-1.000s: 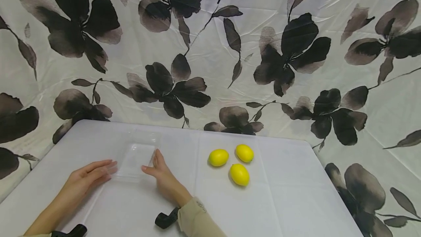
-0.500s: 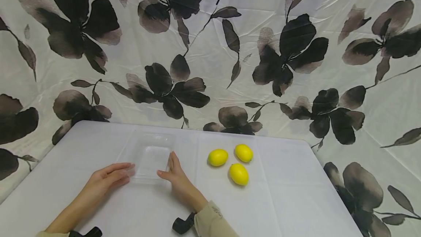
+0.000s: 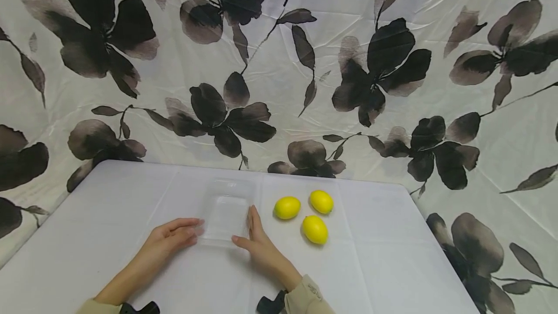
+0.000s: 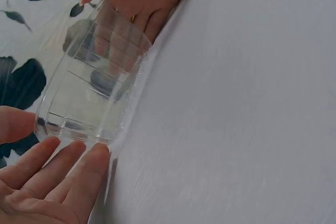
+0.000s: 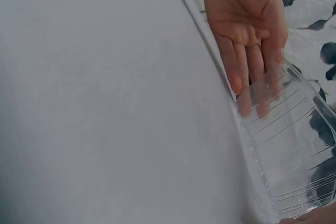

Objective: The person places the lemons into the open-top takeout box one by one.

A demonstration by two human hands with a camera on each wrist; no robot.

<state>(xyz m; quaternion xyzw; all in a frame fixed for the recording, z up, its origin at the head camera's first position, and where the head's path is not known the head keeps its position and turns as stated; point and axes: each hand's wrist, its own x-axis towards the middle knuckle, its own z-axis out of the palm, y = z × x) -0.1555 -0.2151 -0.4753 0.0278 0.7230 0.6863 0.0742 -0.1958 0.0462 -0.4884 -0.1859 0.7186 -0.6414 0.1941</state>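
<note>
Left hand (image 3: 172, 237) flat on the tabletop (image 3: 383, 265), fingers straight, tips touching the left side of the clear plastic tray (image 3: 226, 211). Tray sits on the tabletop between both hands. Right hand (image 3: 257, 243) flat too, fingers straight against the tray's right side. Neither hand curls round it. Three yellow lemons (image 3: 286, 207) lie in a cluster just right of the tray, clear of the right hand.
</note>
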